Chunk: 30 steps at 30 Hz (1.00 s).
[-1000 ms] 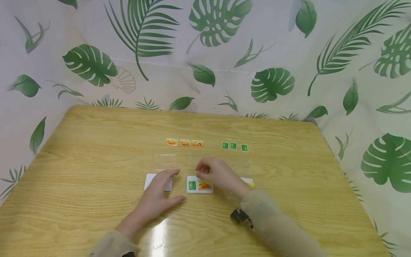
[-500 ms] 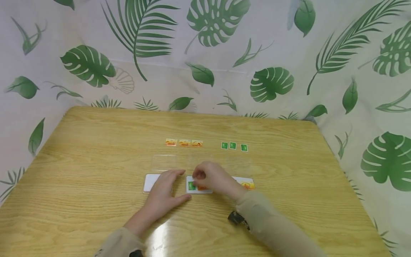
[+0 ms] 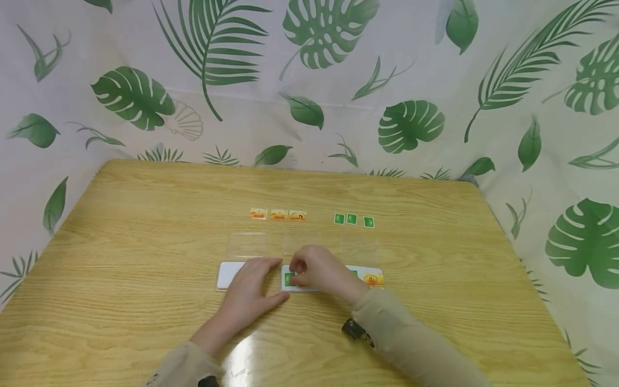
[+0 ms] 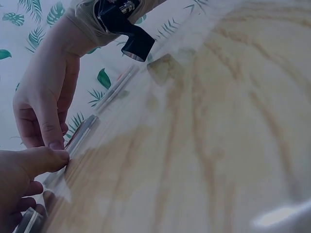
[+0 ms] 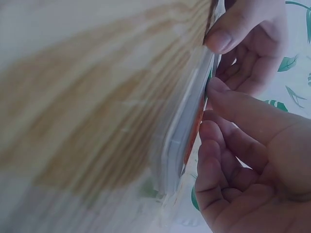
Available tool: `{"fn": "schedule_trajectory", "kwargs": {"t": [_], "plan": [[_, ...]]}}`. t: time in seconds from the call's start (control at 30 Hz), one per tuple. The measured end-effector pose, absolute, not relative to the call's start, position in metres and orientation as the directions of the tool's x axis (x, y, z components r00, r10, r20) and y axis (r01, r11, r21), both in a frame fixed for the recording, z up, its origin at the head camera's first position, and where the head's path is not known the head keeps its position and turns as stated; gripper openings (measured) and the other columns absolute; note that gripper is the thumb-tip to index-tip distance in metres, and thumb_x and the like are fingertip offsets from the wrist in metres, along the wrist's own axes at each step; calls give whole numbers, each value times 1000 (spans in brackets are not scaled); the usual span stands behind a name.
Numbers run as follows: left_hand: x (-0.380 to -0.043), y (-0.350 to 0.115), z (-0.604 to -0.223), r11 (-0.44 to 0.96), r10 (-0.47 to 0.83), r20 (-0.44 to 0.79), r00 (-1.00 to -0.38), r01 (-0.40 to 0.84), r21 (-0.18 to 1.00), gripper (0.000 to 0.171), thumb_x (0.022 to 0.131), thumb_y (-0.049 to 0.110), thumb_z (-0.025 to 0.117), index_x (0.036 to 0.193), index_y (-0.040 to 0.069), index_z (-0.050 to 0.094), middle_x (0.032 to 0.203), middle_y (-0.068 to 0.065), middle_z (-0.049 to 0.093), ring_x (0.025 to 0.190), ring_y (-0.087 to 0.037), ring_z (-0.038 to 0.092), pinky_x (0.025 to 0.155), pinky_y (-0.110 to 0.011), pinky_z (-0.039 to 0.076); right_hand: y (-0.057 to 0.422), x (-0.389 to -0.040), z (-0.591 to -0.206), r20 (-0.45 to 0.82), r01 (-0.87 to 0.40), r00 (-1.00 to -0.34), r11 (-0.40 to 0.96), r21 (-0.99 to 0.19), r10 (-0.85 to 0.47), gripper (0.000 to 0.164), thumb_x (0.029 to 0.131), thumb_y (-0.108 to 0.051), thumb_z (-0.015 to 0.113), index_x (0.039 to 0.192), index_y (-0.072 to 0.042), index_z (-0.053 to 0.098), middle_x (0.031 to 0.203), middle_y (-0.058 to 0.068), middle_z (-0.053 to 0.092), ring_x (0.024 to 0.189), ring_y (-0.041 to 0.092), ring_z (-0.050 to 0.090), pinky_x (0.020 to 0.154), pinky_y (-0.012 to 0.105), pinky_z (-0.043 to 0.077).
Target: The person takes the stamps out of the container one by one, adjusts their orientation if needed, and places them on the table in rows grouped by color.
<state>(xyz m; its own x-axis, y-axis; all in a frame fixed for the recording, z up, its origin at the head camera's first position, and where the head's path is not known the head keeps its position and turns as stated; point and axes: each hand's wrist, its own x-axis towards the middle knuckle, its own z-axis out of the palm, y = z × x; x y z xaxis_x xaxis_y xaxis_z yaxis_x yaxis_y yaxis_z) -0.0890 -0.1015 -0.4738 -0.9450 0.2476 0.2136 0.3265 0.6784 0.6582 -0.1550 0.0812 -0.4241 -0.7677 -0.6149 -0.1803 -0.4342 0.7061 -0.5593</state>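
Note:
Three flat white plastic pieces lie in a row in the head view. On the middle piece is a small green sticker; its right part is hidden by my right hand. The right thumb touches the piece's face at the green sticker, with the other fingers loosely curled over an orange sticker. My left hand lies over part of the left white piece. Its thumb and forefinger reach the left end of the middle piece, and the left thumb touches its edge.
Behind the row lie clear plastic panels. Farther back are several loose orange stickers and green stickers. The right white piece bears a yellow-orange sticker. A leaf-patterned cloth rises behind the wooden table.
My left hand has shifted right to the middle piece's left end. My right hand has come down from above that piece onto its face, covering the orange sticker.

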Motion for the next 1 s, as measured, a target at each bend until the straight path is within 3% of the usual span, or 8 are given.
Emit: {"fn": "schedule_trajectory", "kwargs": {"t": [1.0], "plan": [[-90, -102, -482, 702, 245, 249, -937, 349, 622, 59, 78, 36, 79, 126, 10, 57, 124, -2, 61, 119, -22, 50, 105, -39, 35, 77, -147, -418, -176, -439, -780, 726, -530, -600, 12, 82, -16, 76, 85, -7, 69, 74, -5, 55, 69, 12, 50, 62, 25, 45]]}}
